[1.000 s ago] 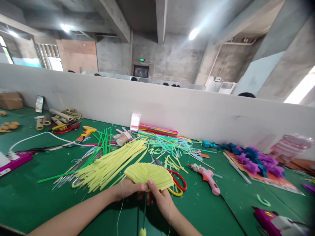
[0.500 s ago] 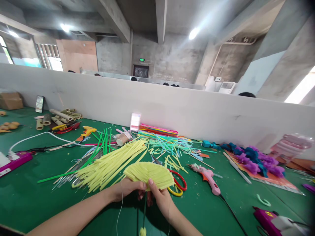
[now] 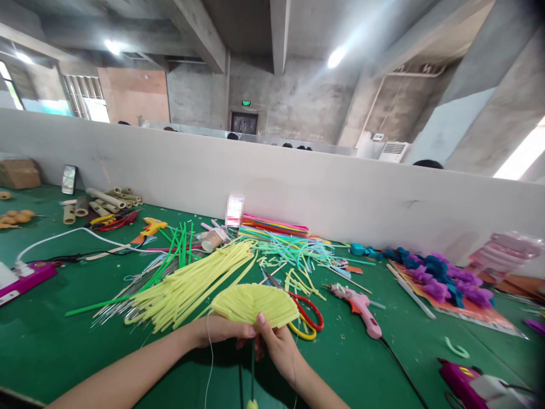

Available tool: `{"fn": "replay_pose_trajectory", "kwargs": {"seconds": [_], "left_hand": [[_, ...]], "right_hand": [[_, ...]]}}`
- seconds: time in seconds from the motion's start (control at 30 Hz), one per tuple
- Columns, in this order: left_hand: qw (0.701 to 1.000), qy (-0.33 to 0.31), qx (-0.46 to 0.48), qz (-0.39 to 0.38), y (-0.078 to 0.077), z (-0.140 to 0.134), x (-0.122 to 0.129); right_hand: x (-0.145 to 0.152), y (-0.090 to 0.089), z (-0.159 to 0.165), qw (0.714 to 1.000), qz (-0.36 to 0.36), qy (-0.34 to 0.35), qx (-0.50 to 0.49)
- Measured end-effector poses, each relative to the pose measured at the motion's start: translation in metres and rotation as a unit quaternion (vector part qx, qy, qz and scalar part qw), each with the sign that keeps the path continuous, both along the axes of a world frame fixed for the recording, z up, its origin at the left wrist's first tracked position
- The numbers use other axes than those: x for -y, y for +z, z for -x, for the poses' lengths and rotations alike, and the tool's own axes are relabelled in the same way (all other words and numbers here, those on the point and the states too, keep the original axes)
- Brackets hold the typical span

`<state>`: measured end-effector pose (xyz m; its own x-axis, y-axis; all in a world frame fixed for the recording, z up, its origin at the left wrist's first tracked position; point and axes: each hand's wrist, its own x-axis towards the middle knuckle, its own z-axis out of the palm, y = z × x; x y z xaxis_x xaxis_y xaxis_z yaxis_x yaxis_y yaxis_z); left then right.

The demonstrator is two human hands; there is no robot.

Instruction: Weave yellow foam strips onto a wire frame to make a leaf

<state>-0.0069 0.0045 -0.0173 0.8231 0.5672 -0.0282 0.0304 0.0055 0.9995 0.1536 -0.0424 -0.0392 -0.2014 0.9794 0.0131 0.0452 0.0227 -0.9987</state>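
A yellow fan-shaped leaf (image 3: 255, 302) made of fuzzy pipe cleaners is held up in the middle of the head view. Below it hangs a thin dark stem (image 3: 252, 369) with a small yellow tuft at its end. My left hand (image 3: 227, 329) is closed on the leaf's lower left edge. On the lower right, my right hand (image 3: 272, 336) pinches it with the thumb on top; the other fingers are partly hidden underneath. Just behind the leaf lie red and yellow handled scissors (image 3: 314, 315). A bundle of loose yellow pipe cleaners (image 3: 191, 284) lies to the left.
A pink glue gun (image 3: 360, 309) rests to the right, its cord running forward. Farther back are a yellow glue gun (image 3: 152, 227), pliers (image 3: 117, 220), bamboo pieces (image 3: 108, 199) and mint-green pipe cleaners (image 3: 293, 250). Power strips (image 3: 34, 279) sit at both sides. A white partition (image 3: 340, 187) closes the back.
The leaf has tipped slightly away and shifted a little left, looking flatter. The stem now hangs straighter, with its tuft lower. Both hands keep their hold.
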Motion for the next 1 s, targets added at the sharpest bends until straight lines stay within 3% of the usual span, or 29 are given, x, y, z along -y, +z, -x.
{"fn": "replay_pose_trajectory", "kwargs": {"seconds": [0.23, 0.33, 0.47, 0.8, 1.0], "left_hand": [[0.994, 0.062, -0.069, -0.066, -0.005, -0.002, 0.001], [0.996, 0.079, -0.027, -0.034, -0.008, -0.002, -0.001], [0.994, 0.102, 0.029, 0.012, -0.006, 0.000, -0.003], [0.994, 0.099, 0.038, 0.033, 0.001, 0.004, 0.000], [0.977, 0.199, 0.055, 0.043, -0.001, 0.002, -0.004]], "right_hand": [[-0.005, -0.007, -0.002, 0.998, -0.041, -0.034, 0.018], [-0.009, -0.006, -0.005, 0.997, -0.054, -0.055, 0.017], [-0.011, -0.004, -0.008, 0.998, -0.056, -0.024, 0.029], [-0.011, -0.004, -0.007, 0.999, -0.038, -0.012, 0.022], [-0.014, -0.004, -0.010, 0.998, -0.044, -0.007, 0.054]]}}
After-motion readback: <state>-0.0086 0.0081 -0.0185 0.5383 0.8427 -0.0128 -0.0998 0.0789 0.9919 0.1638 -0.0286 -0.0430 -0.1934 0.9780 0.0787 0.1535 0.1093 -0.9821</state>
